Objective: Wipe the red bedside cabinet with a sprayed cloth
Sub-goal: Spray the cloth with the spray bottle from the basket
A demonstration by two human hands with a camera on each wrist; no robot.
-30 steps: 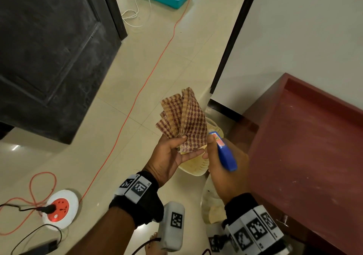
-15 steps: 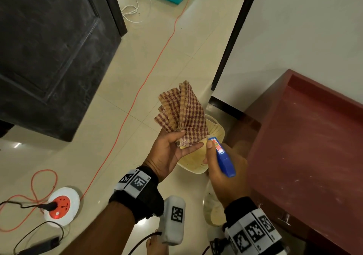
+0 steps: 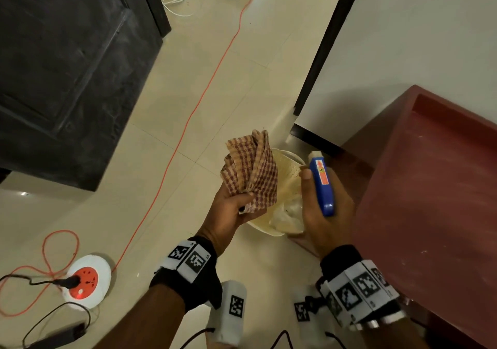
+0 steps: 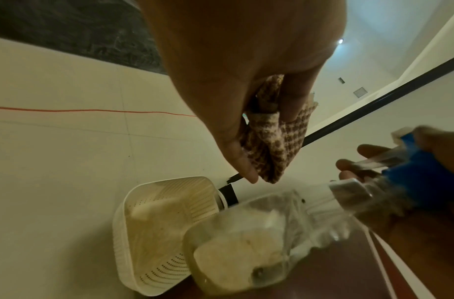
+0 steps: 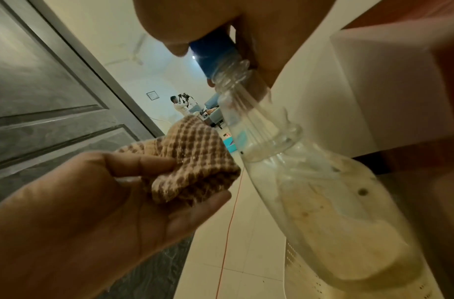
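My left hand [image 3: 236,208] grips a bunched brown-and-cream checked cloth [image 3: 252,173], held up above the floor; the cloth [image 4: 277,145] shows under my thumb in the left wrist view, and the cloth [image 5: 192,159] lies in my palm in the right wrist view. My right hand [image 3: 322,208] grips a spray bottle by its blue trigger head [image 3: 321,184], nozzle pointing away, just right of the cloth. The clear bottle body [image 5: 323,192] hangs below the hand with pale liquid inside. The red bedside cabinet [image 3: 435,208] stands at the right, its dusty top bare.
A cream perforated plastic basket [image 3: 285,171] sits on the tiled floor under my hands, beside the cabinet. An orange cable [image 3: 188,117] runs across the floor to a round white socket [image 3: 87,281] at the lower left. A dark door [image 3: 67,66] fills the left; a white wall stands behind the cabinet.
My right hand has swung the spray head away from the cloth to the right and turned it upright. The left hand has bunched the cloth tighter. The view has shifted slightly.
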